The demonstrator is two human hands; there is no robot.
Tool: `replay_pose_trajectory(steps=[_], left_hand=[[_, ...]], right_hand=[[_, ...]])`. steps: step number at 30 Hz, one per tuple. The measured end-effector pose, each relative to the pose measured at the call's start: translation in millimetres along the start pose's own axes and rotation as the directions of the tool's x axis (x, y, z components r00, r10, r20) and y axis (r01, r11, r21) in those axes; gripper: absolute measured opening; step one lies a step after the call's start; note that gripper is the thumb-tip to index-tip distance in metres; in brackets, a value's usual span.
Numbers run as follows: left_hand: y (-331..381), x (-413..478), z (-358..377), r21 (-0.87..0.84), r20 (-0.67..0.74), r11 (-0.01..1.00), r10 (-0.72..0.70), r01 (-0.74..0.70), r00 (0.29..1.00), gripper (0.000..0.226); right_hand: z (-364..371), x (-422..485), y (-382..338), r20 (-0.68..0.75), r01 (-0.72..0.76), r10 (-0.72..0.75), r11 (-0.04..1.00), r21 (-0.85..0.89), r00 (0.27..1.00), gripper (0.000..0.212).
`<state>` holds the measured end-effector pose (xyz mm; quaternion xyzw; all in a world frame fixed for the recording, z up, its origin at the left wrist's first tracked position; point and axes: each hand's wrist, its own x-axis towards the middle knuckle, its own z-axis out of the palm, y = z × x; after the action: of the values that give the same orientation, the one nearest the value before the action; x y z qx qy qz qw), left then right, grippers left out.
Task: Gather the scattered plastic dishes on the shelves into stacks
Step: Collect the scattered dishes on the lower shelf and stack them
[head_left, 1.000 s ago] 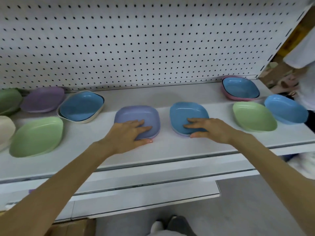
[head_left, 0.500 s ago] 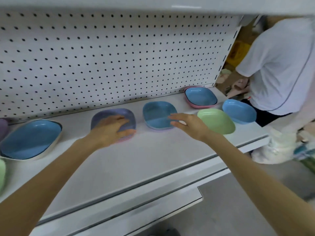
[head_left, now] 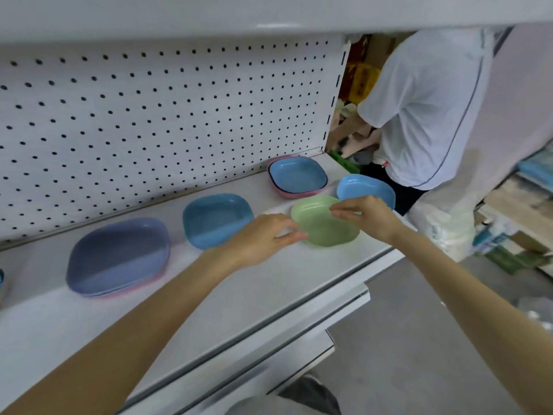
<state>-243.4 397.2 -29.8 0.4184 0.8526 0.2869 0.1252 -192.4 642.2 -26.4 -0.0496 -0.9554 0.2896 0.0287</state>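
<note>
white shelf, pegboard behind. on it, left to right: purple dish stacked on a pink one, blue dish, green dish near front edge, pink dish at back holding a blue one, light blue dish at right end.

**Shelf, clearances.**
- Front: a bare strip is left along the edge, broad at the left and narrowing toward the right end.
- Rear: closed off by the pegboard panel.
- Overhead: capped by the upper shelf.
- Obstacles, left to right: purple dish stack; blue dish; green dish, flanked by the left hand and right hand; blue-in-pink stack at the back; light blue dish.
- Gaps: a narrow lane is left between the purple dish stack and the blue dish.
- Right end: blocked by a person in a white shirt.
</note>
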Motion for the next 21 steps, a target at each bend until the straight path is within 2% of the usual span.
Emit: replay_pose_trajectory(steps=[3, 7, 11, 16, 19, 21], left_hand=[[10, 22, 20, -0.062, 0.054, 0.997, -0.048, 0.051, 0.997, 0.038], [8, 43, 39, -0.012, 0.067, 0.992, -0.122, 0.123, 0.990, 0.040], [10, 37, 52, 0.006, -0.002, 0.985, -0.170, 0.170, 0.985, 0.074], [25, 8, 70, 0.005, -0.206, 0.983, -0.177, 0.182, 0.962, 0.076], [36, -8, 86, 0.076, -0.365, 0.979, -0.150, 0.190, 0.919, 0.063], [42, -17, 92, 0.084, -0.434, 0.966, -0.184, 0.243, 0.882, 0.060]], right_hand=[[-11, 29, 11, -0.004, 0.083, -0.083, 0.995, -0.057, 0.997, 0.024], [-23, 79, 20, 0.103, 0.213, -0.202, 0.971, -0.106, 0.974, 0.024], [-22, 117, 23, 0.268, 0.219, -0.187, 0.971, -0.097, 0.945, 0.028], [-6, 138, 28, 0.469, 0.411, -0.302, 0.899, -0.149, 0.830, 0.028], [3, 146, 37, 0.489, 0.510, -0.384, 0.847, -0.150, 0.783, 0.028], [4, 152, 40, 0.486, 0.536, -0.419, 0.834, -0.126, 0.767, 0.025]])
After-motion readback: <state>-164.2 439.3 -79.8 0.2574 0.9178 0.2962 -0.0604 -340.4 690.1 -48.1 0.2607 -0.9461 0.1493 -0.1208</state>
